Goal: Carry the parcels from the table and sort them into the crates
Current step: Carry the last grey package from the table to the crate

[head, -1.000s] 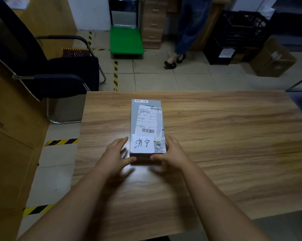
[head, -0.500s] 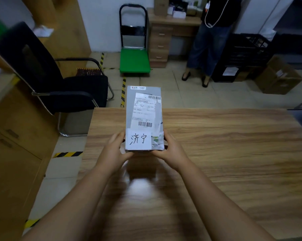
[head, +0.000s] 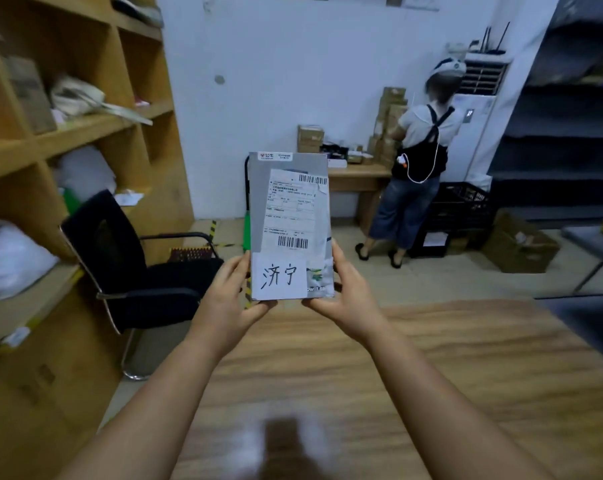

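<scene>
1. The grey parcel [head: 289, 225] is up off the wooden table [head: 414, 375], held at the centre of the frame with its printed face toward the camera.
2. Its long axis runs vertically, logo end at the top, and the handwritten white label [head: 279, 276] sits at the bottom.
3. The left hand [head: 227, 299] grips the lower left edge, thumb curled under the bottom corner.
4. The right hand [head: 345, 292] clasps the lower right edge, thumb likewise underneath.
5. A black office chair [head: 133, 265] stands at the left, beside wooden shelving [head: 68, 133].
6. At the upper right, another person [head: 414, 174] stands by black crates [head: 459, 209], back turned.
</scene>
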`<state>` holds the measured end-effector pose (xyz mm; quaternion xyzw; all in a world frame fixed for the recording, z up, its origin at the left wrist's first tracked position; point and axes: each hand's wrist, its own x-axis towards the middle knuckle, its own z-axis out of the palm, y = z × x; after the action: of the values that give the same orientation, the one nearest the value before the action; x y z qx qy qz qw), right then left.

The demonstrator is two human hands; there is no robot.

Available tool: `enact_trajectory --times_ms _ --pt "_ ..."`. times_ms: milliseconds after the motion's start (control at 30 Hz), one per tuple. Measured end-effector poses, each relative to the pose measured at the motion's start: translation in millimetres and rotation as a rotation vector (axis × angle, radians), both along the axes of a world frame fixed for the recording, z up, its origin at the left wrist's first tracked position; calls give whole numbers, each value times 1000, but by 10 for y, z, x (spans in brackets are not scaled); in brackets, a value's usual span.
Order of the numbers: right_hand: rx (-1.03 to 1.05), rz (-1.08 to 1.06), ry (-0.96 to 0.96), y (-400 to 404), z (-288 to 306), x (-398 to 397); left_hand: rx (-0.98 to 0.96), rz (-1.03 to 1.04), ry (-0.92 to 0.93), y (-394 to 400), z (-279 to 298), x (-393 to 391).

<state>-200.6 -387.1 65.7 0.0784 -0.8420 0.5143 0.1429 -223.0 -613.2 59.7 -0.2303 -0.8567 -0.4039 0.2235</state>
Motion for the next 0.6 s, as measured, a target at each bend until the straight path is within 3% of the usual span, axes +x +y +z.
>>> enact_trajectory --times_ms 200,600 --pt "-32 -17 50 -232 141 236 -42 -18 122 -228 179 197" --pt "36 -72 74 -284 191 636 -33 -12 146 -267 212 521"
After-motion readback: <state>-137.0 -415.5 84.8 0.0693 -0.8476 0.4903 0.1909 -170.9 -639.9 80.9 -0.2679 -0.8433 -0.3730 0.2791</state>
